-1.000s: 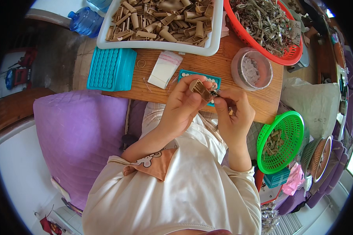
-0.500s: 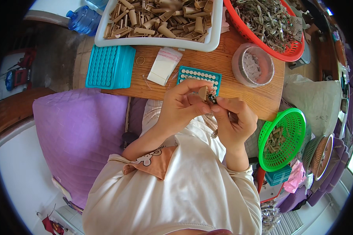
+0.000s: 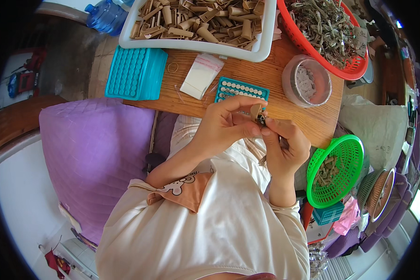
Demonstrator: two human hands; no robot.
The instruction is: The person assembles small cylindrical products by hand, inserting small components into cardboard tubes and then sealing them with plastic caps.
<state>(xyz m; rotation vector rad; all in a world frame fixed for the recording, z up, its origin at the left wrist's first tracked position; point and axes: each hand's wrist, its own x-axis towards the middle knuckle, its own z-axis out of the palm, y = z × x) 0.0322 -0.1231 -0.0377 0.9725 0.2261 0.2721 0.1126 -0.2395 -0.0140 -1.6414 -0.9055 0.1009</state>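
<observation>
Above my lap, at the near edge of the table, both hands meet over small parts. My left hand (image 3: pixel 229 125) pinches a tan, curved plastic shell piece (image 3: pixel 255 110) between thumb and fingers. Against the shell is a small dark component (image 3: pixel 261 120), which my right hand (image 3: pixel 287 143) grips with thumb and forefinger. A thin strand hangs below the right hand; what it belongs to is hidden. Just beyond my left hand lies a teal tray (image 3: pixel 265 93) holding rows of white round-topped pieces. The fingers cover its near part.
A white bin (image 3: pixel 196 51) of tan shells stands at the back, beside a red basket (image 3: pixel 365 70) of wired parts. A round clear tub (image 3: pixel 323 79), stacked teal trays (image 3: pixel 134 74) and plastic bags (image 3: pixel 201 77) share the table. To the right is a green basket (image 3: pixel 350 172).
The whole view has shifted slightly, so the table things appear a little farther right. Both hands keep their grip, and the shell looks turned slightly over the dark component.
</observation>
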